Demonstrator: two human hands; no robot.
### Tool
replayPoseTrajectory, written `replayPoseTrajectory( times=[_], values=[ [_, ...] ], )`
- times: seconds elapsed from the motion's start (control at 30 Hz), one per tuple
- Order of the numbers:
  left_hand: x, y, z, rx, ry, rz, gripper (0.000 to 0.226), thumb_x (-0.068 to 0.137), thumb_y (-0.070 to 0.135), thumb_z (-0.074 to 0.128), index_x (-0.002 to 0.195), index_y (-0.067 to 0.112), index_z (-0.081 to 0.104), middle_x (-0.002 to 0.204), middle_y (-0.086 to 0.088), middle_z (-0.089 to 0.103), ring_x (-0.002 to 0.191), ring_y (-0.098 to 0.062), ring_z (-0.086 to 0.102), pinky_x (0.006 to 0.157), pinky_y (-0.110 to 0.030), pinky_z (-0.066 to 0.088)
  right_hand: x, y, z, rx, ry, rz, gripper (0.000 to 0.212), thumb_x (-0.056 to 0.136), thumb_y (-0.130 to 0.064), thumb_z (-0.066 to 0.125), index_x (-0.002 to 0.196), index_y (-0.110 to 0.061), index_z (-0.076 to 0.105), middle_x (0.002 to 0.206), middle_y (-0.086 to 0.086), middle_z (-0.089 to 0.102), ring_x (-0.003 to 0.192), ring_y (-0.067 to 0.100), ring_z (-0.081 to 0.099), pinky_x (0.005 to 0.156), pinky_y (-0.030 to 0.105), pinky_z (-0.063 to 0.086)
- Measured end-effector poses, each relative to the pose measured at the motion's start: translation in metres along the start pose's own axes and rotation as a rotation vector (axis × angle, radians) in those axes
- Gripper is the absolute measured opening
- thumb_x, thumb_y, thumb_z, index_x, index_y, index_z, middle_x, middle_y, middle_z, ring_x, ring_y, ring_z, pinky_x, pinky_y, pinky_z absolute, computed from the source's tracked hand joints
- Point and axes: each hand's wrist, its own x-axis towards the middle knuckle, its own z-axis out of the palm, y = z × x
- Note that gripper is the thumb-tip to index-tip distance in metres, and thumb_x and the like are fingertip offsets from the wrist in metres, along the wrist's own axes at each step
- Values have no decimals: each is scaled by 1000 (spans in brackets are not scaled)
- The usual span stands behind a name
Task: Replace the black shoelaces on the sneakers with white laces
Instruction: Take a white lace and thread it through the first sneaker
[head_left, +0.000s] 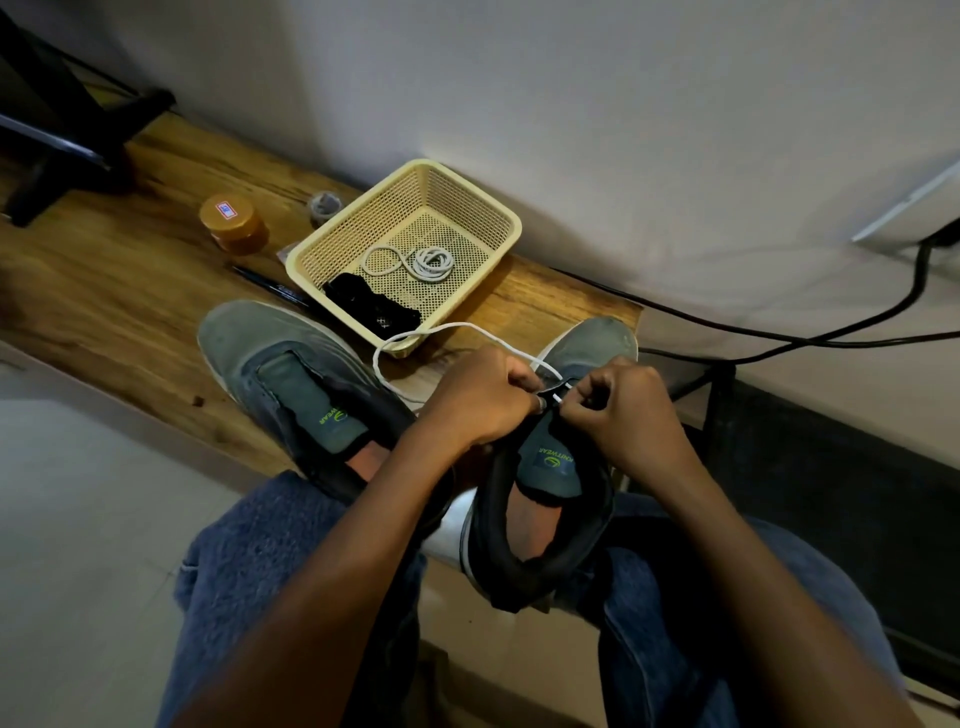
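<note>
Two grey-green sneakers are on the person's feet, resting on a wooden bench. The left sneaker (275, 369) has no lace in it. Over the right sneaker (582, 353), my left hand (478, 400) and my right hand (628, 410) both pinch a white lace (415, 332) near the lower eyelets. The lace loops out to the left above the bench. A second white lace (421, 262) lies coiled in a cream basket (498, 208), next to the black laces (371, 304).
On the wooden bench (130, 291) stand an orange-lidded jar (234, 223), a small dark-capped jar (323, 205) and a black pen (275, 288). A black stand (62, 130) is at the far left. A black cable (779, 332) runs along the right. A white wall is behind.
</note>
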Motion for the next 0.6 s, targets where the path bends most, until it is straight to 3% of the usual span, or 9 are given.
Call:
replayPoseTrajectory(
  times=[0.1, 0.23, 0.6],
  values=[
    [0, 0, 0, 24, -2, 13, 15, 82, 17, 71, 97, 20, 74, 98, -1, 73, 93, -16, 67, 88, -31, 52, -1, -2, 1, -37, -3, -11, 13, 79, -12, 67, 66, -10, 68, 80, 4, 55, 89, 26, 52, 67, 31, 38],
    [-2, 3, -3, 109, -27, 60, 6, 84, 20, 67, 87, 23, 70, 78, 6, 66, 77, -13, 60, 67, -22, 43, -3, -3, 2, -81, -1, -31, 11, 82, -13, 65, 74, -7, 70, 88, 7, 55, 94, 22, 43, 69, 29, 29],
    [-2, 1, -5, 176, -66, 153, 8, 83, 22, 66, 86, 27, 62, 78, 9, 63, 75, -11, 57, 69, -24, 43, -6, -3, 2, -97, 12, -111, 10, 83, -11, 65, 74, -8, 64, 83, 2, 46, 86, 15, 39, 73, 37, 38]
  ],
)
